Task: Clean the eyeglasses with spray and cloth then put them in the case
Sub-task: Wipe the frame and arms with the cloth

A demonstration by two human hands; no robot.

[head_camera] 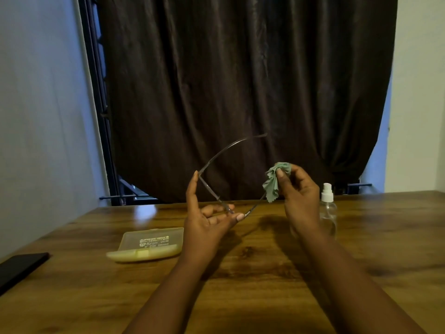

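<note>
Biggest worry first: the glasses (216,189) are held up in the air above the table (265,273) by very little; the left hand (204,220) only pinches the front of the frame between fingertips at about 6 o'clock and the thumb tip at 10 o'clock, so a firm rub could probably twist the thin frame or pop it loose, and a drop onto hard wood would likely follow. The right hand (298,189) is wrapped around a bunched green cloth (274,182), which is pinched onto the arm of the glasses at roughly 2 o'clock from the left hand; too much pull there could bend that arm or strain the hinge. The other arm sticks up and away toward 12 o'clock, untouched; a snag on it seems possible. Whether the lenses are smeared can't be told, too thin and dim.

The bottle (328,208) stands just behind the right wrist at 3 o'clock; it could easily be knocked over by an elbow swing. The case (147,245) lies closed at 8 o'clock from the hands, well apart, so it'd have to be opened later.

The table is glossy brown wood with some glare; a dark flat object (21,266) sits at its 9 o'clock edge. Behind, a dark curtain (240,92) is hung between pale walls (36,116); the room is dimly lit.
</note>
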